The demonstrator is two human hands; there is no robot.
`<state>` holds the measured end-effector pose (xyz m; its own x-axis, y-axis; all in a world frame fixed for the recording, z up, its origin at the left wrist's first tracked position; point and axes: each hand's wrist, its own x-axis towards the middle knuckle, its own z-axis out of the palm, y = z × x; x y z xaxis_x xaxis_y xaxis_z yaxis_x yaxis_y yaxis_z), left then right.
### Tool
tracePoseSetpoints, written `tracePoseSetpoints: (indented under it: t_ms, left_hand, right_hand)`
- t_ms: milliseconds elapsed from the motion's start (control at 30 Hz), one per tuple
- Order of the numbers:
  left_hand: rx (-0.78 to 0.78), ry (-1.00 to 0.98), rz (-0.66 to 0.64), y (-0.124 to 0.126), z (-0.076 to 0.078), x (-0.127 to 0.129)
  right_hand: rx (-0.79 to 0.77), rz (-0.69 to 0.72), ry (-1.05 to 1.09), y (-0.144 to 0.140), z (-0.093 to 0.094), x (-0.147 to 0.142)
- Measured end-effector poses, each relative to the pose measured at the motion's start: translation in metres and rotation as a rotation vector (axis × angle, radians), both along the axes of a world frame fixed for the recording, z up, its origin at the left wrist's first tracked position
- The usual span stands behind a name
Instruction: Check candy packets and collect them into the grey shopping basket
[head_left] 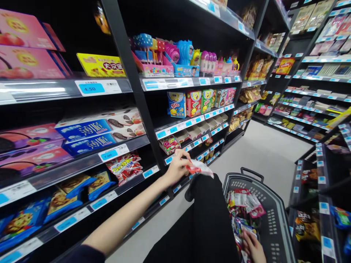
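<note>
The person stands in a shop aisle, beside tall black shelves full of snacks. The left hand (177,166) is stretched forward and its fingers are closed on a small red and white packet (199,167). The packet is held in the air, just in front of the lower shelves (189,144) and above the person's black clothing (204,219). It is a little to the left of the basket and higher than it.

The right hand (253,246) is low, at the bottom of the view, inside the dark grey shopping basket (274,215). It rests on the packets (242,204) which lie in the basket; whether it grips one of them, one cannot tell, because the fingers are partly hidden. The two hands are well apart.

The basket stands on the grey floor (263,149), with its handle (252,172) at the far side. On the left shelves there are blue biscuit boxes (87,135), and a price label showing 7.00 (113,152) is under them. Higher there is a yellow box (100,65) and coloured toy sweets (181,54). Another shelf unit (320,204) stands on the right of the basket.
</note>
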<state>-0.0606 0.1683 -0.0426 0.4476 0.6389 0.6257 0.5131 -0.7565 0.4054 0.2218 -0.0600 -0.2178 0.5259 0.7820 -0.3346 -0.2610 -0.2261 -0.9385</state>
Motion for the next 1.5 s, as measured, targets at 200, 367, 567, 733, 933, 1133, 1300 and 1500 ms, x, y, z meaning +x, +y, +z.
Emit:
tracePoseSetpoints:
  t_ms: [200, 367, 567, 733, 933, 1133, 1300, 1500]
  left_hand:
    - [0.023, -0.409, -0.482, -0.097, 0.014, 0.044]
    - [-0.134, -0.439, -0.543, -0.137, 0.006, 0.052]
    - [-1.031, -0.478, -0.556, -0.143, -0.013, 0.045]
    - [-1.64, -0.777, -0.844, -0.133, -0.021, 0.045]
    - [-1.53, -0.654, -0.679, -0.143, -0.022, 0.055]
    - [-1.445, -0.773, -0.571, -0.146, -0.024, 0.061]
    - [-1.378, -0.777, -0.505, -0.15, -0.023, 0.061]
    - [-0.956, -0.655, -0.446, -0.152, -0.024, 0.06]
  right_hand:
    - [0.298, 0.422, 0.544, 0.006, 0.094, -0.032]
    - [0.363, 0.494, 0.533, -0.011, 0.142, -0.042]
    - [0.379, 0.316, 0.165, -0.022, 0.132, -0.018]
    - [0.38, 0.242, -0.273, -0.033, 0.128, -0.011]
    - [0.513, 0.226, -0.9, -0.034, 0.142, -0.009]
    - [0.633, 0.227, -0.947, -0.034, 0.15, -0.012]
    - [0.652, 0.117, -0.889, -0.037, 0.148, -0.02]
    - [0.596, -0.041, -0.795, -0.038, 0.148, -0.034]
